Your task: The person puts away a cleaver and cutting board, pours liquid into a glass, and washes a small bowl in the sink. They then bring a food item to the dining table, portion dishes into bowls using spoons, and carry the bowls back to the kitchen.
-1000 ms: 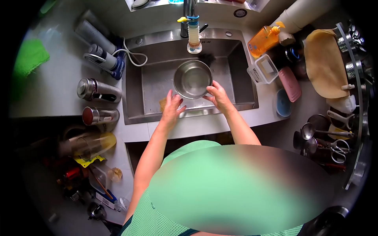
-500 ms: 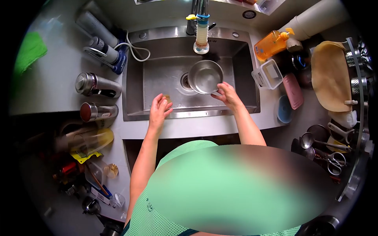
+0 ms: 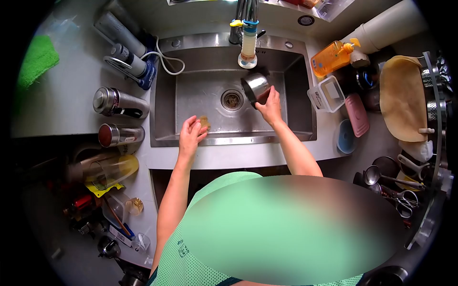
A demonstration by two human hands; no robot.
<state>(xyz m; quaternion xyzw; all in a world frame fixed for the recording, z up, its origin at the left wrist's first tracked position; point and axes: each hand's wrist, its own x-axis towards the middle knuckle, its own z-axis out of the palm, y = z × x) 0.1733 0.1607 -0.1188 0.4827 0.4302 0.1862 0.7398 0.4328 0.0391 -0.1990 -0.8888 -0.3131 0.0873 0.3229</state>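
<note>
My right hand [image 3: 271, 108] grips a round metal bowl [image 3: 256, 87] by its rim over the right half of the steel sink [image 3: 191, 86]. The bowl is tipped on its side, its opening turned left toward the drain [image 3: 232, 100]. Near the sink's front left, my left hand [image 3: 191, 132] hovers with its fingers apart and nothing in it. Just right of those fingers a yellowish-brown piece [image 3: 204, 122] lies in the sink. Above the bowl hangs the faucet's filter nozzle [image 3: 248, 50]; no water stream shows.
Left of the sink stand metal flasks [image 3: 125, 103] and a white cable [image 3: 167, 64]; a green cloth [image 3: 39, 61] lies farther left. On the right are an orange soap bottle [image 3: 331, 58], a clear container [image 3: 328, 94], a pink lid [image 3: 357, 114] and a blue dish [image 3: 346, 136].
The bowl has moved right and tipped from nearly level onto its side, uncovering the drain. My left hand has moved away from it to the left.
</note>
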